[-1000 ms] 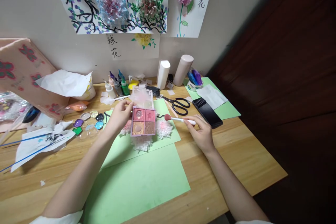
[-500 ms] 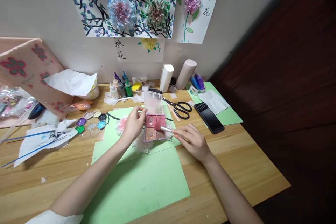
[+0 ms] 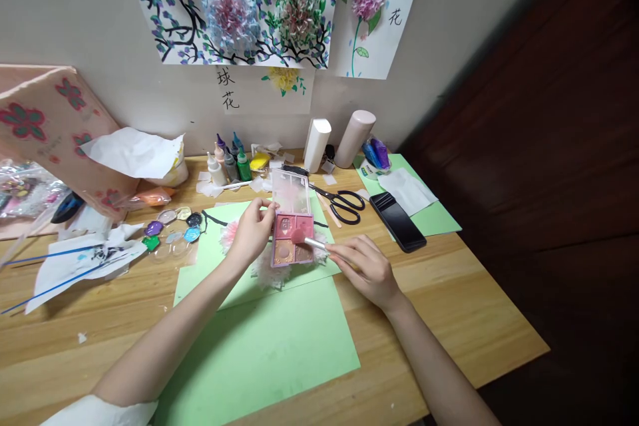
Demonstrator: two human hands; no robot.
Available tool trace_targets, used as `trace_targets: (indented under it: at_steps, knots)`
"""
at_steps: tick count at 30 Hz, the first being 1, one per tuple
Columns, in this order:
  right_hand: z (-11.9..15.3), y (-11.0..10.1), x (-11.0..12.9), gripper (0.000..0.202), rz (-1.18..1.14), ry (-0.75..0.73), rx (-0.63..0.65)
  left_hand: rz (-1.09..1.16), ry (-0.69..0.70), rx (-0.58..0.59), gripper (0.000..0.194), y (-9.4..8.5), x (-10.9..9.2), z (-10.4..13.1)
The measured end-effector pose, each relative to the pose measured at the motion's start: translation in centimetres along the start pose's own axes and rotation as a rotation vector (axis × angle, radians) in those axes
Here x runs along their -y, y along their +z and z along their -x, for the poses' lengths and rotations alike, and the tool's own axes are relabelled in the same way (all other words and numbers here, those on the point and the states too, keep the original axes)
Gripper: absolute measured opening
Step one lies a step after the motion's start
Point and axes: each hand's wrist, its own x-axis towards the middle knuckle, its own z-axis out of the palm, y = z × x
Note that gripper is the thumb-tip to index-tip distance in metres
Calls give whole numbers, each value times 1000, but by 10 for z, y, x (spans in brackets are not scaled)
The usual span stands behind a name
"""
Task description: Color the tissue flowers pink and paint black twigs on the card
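Note:
My left hand (image 3: 254, 229) grips the left side of an open blush palette (image 3: 284, 253), its clear lid (image 3: 291, 192) tilted up at the back. Four-part pans of pink and peach powder face me. In my right hand (image 3: 363, 267) is a makeup brush (image 3: 315, 243), held by its silver handle, with the pink bristles over the pans at the palette's middle. Beneath the palette, pale pink and white paper-petal flowers (image 3: 272, 274) lie on a light green sheet (image 3: 279, 339), partly hidden by the palette and my left hand.
Black-handled scissors (image 3: 347, 206) and a phone (image 3: 398, 221) lie to the right. Small paint bottles (image 3: 229, 165) and two upright containers (image 3: 355, 140) stand along the wall. Paint pots (image 3: 172, 229) and thin blue-handled brushes (image 3: 60, 287) on a stained tissue are at left.
The brush tip has shifted slightly left over the pans. My left hand still holds the palette, and the whole view has moved a little.

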Motion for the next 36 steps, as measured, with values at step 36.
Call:
trace_targets:
  at_steps: [36]
  knots:
    - [5, -5, -9, 23, -43, 118, -98, -107, -37, 52, 23, -6, -5, 0]
